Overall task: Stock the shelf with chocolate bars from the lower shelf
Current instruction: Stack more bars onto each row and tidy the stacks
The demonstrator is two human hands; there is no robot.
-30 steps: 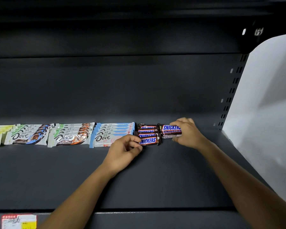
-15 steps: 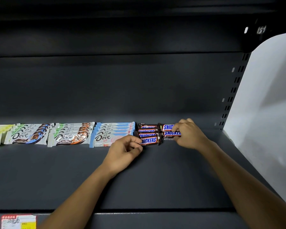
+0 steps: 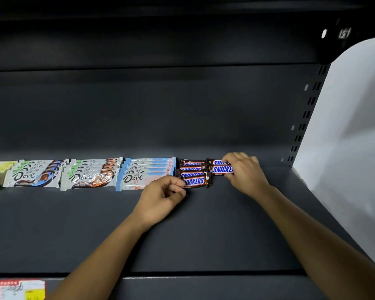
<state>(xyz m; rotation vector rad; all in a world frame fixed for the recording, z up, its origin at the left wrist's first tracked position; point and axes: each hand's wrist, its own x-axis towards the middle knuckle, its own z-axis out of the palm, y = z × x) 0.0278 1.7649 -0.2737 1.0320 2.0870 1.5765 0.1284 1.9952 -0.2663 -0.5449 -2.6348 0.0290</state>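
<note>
Left hand (image 3: 160, 198) has its fingers curled and pinches the left end of the front chocolate bar (image 3: 195, 181). Right hand (image 3: 245, 172) is curled over the right end of the second-column bar (image 3: 221, 169) and grips it. Wrappers are glossy brown with blue lettering, flat and oblong, with crimped ends. The first column is four deep and overlapped; a second column of two touches it at its 3 o'clock. At 9 o'clock are rows of white bars (image 3: 91, 176) in shiny wrappers, shingled. The shelf (image 3: 204, 234) is dark grey matte metal, flat and smooth. The back wall (image 3: 160, 109) is the same grey. A slotted upright (image 3: 305, 113) is at 2 o'clock and a smooth white side panel (image 3: 344, 137) at 3 o'clock. A price label (image 3: 21, 289) sits on the front edge at 7 o'clock.
</note>
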